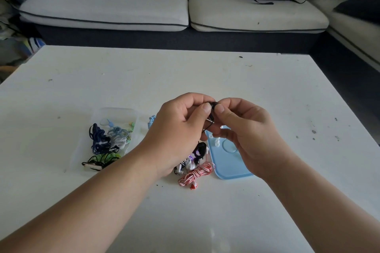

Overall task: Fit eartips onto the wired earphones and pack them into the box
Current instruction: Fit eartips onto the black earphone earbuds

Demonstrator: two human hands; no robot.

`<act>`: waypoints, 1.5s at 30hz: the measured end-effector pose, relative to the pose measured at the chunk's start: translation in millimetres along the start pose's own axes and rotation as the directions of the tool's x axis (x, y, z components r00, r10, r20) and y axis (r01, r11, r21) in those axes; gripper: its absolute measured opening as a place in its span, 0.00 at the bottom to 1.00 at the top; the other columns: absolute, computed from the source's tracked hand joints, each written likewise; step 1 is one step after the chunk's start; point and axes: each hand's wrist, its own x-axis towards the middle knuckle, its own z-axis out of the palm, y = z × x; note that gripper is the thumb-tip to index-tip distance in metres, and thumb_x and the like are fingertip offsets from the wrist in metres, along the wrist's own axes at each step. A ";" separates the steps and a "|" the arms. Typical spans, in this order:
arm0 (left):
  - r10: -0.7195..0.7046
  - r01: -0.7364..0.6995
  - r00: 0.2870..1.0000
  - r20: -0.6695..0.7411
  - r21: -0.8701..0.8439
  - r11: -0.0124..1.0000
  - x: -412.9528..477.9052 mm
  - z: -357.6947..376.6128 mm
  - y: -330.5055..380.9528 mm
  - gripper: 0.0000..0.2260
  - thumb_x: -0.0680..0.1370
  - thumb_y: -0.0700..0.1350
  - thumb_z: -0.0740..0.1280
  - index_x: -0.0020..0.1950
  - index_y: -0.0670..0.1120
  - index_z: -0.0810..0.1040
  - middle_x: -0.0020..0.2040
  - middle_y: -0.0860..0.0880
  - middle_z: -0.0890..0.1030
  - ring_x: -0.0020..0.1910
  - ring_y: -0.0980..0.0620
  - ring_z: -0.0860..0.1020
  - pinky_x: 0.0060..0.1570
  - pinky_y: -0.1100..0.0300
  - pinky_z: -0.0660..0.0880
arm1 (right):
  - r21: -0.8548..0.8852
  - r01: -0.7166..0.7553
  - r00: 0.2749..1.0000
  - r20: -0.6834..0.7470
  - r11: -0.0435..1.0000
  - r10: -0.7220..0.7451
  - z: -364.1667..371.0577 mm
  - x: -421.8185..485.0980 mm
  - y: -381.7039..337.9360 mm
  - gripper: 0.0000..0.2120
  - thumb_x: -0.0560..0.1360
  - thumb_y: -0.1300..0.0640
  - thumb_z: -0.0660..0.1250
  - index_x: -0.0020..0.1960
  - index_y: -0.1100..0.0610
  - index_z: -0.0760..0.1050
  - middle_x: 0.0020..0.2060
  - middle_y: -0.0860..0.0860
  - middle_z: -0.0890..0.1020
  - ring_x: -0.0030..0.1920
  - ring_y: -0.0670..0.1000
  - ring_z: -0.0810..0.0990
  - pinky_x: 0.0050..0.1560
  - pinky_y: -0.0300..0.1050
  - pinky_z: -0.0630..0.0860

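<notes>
White table lies under my left hand and right hand, close together, with the clear box of coiled earphones at eight o'clock from them, the blue lid at five, and one black earphone pinched by both hands' fingertips.

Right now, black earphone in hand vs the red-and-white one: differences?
The black earphone is pinched between the left hand and right hand above the table; the red-and-white earphone lies on it, untouched. The black earphone's cord hangs loose; the red-and-white earphone's is wound in a bundle. Both sit outside the clear box.
</notes>
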 end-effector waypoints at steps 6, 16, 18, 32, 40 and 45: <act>-0.009 0.009 1.000 -0.003 0.000 1.000 0.6 -0.3 -4.2 0.08 0.85 0.41 0.63 0.57 0.48 0.82 0.43 0.47 0.88 0.44 0.50 0.87 0.36 0.66 0.76 | -0.068 0.048 0.995 -0.085 0.996 -0.054 5.0 -0.7 4.7 0.03 0.78 0.63 0.71 0.47 0.62 0.82 0.42 0.64 0.85 0.41 0.60 0.84 0.50 0.58 0.82; -0.011 0.010 1.000 -0.027 -0.015 1.000 -0.7 1.8 -8.0 0.08 0.85 0.41 0.63 0.58 0.46 0.81 0.44 0.44 0.87 0.39 0.54 0.84 0.33 0.68 0.75 | -0.075 0.059 0.987 -0.144 0.995 -0.069 9.6 -5.0 10.4 0.03 0.78 0.62 0.72 0.46 0.60 0.83 0.42 0.62 0.86 0.44 0.67 0.85 0.56 0.63 0.82; 0.004 -0.004 0.999 -0.033 -0.004 1.000 0.0 1.6 -9.8 0.08 0.85 0.41 0.63 0.58 0.46 0.81 0.43 0.45 0.87 0.40 0.53 0.84 0.35 0.66 0.76 | -0.032 0.032 0.991 -0.133 0.999 -0.036 10.1 -5.1 10.6 0.03 0.78 0.62 0.72 0.47 0.62 0.83 0.40 0.63 0.85 0.40 0.61 0.83 0.54 0.60 0.82; 0.100 -0.099 0.995 0.002 0.087 0.991 2.1 -2.9 -12.1 0.07 0.85 0.40 0.63 0.57 0.48 0.81 0.42 0.49 0.86 0.42 0.51 0.85 0.39 0.60 0.78 | -0.037 0.077 0.990 -0.112 0.996 -0.080 7.0 -7.2 6.0 0.02 0.78 0.64 0.72 0.46 0.63 0.83 0.38 0.61 0.86 0.38 0.57 0.85 0.47 0.50 0.83; 0.063 -0.065 0.998 0.025 0.087 0.994 1.2 -3.4 -9.6 0.09 0.85 0.40 0.63 0.57 0.47 0.82 0.38 0.52 0.85 0.34 0.58 0.80 0.36 0.66 0.76 | 0.016 0.033 0.997 -0.065 0.999 -0.032 3.2 -6.3 6.4 0.04 0.78 0.65 0.71 0.48 0.67 0.82 0.39 0.63 0.84 0.38 0.59 0.84 0.48 0.52 0.83; 0.010 -0.011 0.999 0.044 0.023 1.000 0.2 -3.9 -5.4 0.09 0.86 0.40 0.61 0.57 0.46 0.81 0.37 0.51 0.84 0.35 0.57 0.81 0.33 0.68 0.75 | -0.007 0.002 1.000 -0.025 1.000 -0.002 -0.3 -4.4 3.2 0.06 0.80 0.62 0.69 0.47 0.66 0.81 0.38 0.59 0.83 0.39 0.60 0.82 0.50 0.60 0.80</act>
